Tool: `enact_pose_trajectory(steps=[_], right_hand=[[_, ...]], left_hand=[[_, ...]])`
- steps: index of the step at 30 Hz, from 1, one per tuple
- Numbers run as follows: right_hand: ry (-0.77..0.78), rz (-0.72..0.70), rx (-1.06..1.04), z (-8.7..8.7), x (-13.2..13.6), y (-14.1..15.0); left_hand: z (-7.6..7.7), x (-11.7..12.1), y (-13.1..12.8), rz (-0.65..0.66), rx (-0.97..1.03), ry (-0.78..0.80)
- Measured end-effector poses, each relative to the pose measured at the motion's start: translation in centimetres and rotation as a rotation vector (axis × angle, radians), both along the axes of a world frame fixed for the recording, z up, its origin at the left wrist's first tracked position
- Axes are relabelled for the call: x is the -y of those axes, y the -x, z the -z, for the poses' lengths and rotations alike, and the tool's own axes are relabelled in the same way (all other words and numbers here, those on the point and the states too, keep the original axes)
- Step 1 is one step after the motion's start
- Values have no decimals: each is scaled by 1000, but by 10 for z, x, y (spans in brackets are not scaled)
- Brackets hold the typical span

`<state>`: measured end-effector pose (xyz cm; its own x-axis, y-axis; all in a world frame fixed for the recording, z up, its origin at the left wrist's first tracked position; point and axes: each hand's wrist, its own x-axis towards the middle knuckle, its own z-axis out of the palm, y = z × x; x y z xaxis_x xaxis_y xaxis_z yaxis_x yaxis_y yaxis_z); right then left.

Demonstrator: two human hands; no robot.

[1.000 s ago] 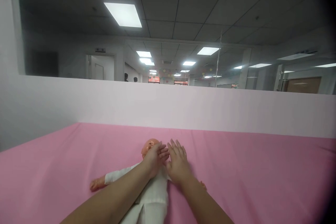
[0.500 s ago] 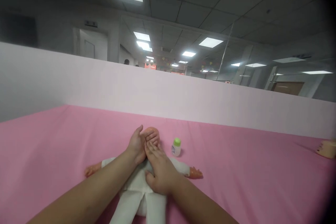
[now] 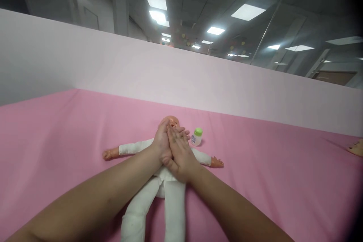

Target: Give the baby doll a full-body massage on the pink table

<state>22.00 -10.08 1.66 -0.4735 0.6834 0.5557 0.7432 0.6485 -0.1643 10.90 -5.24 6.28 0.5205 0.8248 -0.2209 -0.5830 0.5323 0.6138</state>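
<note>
A baby doll (image 3: 174,196) with a white cloth body lies on its back, arms spread and head away from me. Over its chest, my left hand (image 3: 163,140) is turned palm up, fingers stretched out. My right hand (image 3: 181,155) lies flat across that palm, its fingers straight, so the two palms touch. Nothing shows between them, and together they cover the doll's chest and lower face. Just right of the doll's head stands a small bottle (image 3: 196,137) with a green cap and a printed label, untouched by either hand.
The doll rests on a pink sheet (image 3: 269,159). A pale low wall (image 3: 170,68) borders its far side, with glass above it. At the far right edge a cream-coloured object (image 3: 356,148) is partly cut off.
The view has tipped downward. My hands have come together, the right palm now lying on the left, and more of the doll's face shows above them.
</note>
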Motion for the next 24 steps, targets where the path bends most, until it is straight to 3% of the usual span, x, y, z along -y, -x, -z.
enact_pose_trajectory(steps=[4,11,15,19,24], right_hand=[[17,36,43,-1,-4,-4],[58,-95,40,-6,13,11],[46,-140,2,-7,20,14],[19,-85,17,-6,15,7],[30,-7,96,-5,2,-4]], left_hand=[[-9,-14,13,-43,34,-45],[-16,-36,36,-148,30,-120],[-11,-24,25,-52,48,-99],[-5,-6,10,69,48,-121],[-1,-3,6,57,13,-95]])
